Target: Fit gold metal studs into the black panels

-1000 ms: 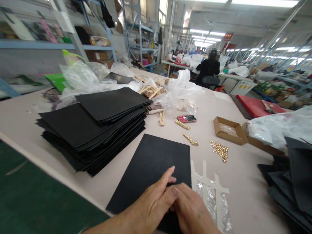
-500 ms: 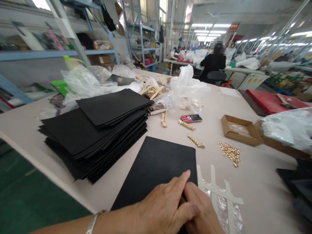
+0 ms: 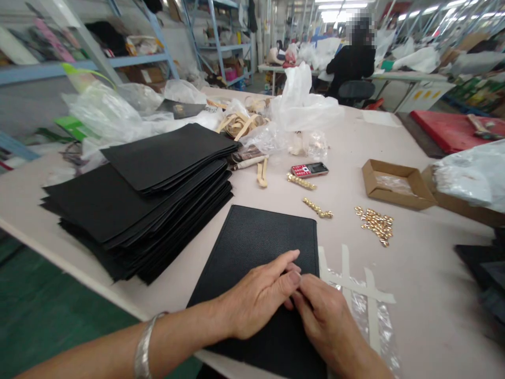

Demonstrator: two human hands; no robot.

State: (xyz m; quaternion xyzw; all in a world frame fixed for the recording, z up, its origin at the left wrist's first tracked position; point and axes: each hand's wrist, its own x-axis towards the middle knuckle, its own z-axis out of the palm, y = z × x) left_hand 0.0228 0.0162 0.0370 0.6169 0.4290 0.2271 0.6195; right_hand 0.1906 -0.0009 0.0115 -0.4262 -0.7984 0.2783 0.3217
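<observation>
A single black textured sheet [image 3: 260, 237] lies flat on the table in front of me. My left hand [image 3: 258, 295] rests on its near right part, fingers together, thumb pressed toward my right hand. My right hand [image 3: 327, 321] meets it at the fingertips, which are pinched together near the sheet's right edge. What the fingers pinch is too small to make out. A tall stack of the same black sheets [image 3: 138, 195] stands to the left. A silver bracelet [image 3: 144, 350] is on my left wrist.
Gold metal pieces [image 3: 374, 223] and two short gold chains [image 3: 317, 208] lie beyond the sheet, with a red phone [image 3: 310, 169], a small cardboard box [image 3: 396, 184], tape strips on clear film [image 3: 355, 289], plastic bags [image 3: 303, 108]. A person in black sits at the far table [image 3: 351, 63].
The view has tilted down and nearer. My hands have slid slightly back on the sheet and stay joined at the fingertips; more of my left forearm and bracelet shows.
</observation>
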